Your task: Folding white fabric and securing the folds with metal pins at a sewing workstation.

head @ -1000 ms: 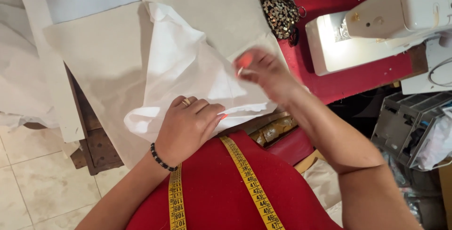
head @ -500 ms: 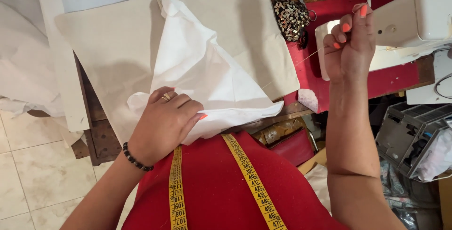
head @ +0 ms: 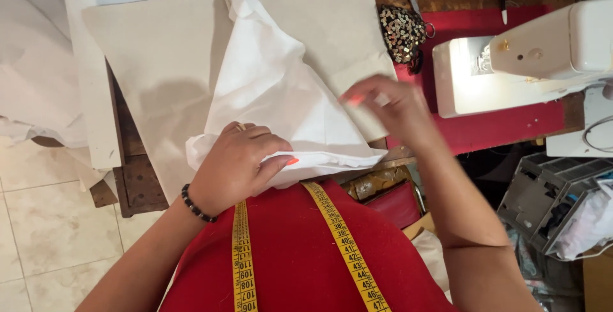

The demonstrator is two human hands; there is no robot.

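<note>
Currently the left hand point(head: 236, 165) lies flat on the near edge of the white fabric point(head: 274, 88), palm down, fingers curled over the folded hem and pinning it against the table edge. It presses on the cloth and does not pinch it; a ring shows on one finger and a black bead bracelet point(head: 193, 203) on the wrist.

White fabric: folded into a rough triangle, apex pointing away from the person, lying on top of a beige cloth point(head: 159, 50) that covers most of the wooden table point(head: 131, 178). Its near edge hangs just past the table edge, touching the person's red top.

Right hand point(head: 393, 104) is motion-blurred, hovering over the right edge of the beige cloth, just beside the white fabric's right slope. Fingers look loosely spread, nothing visibly in them; too blurred to tell the grip for sure.

Around: white sewing machine point(head: 511, 63) on a red mat point(head: 504, 127) at right, well apart from the fabric. Sequined pouch point(head: 401, 31) between the beige cloth and the machine. Yellow tape measure point(head: 338, 242) hangs around the person's neck, down over the red top.
</note>
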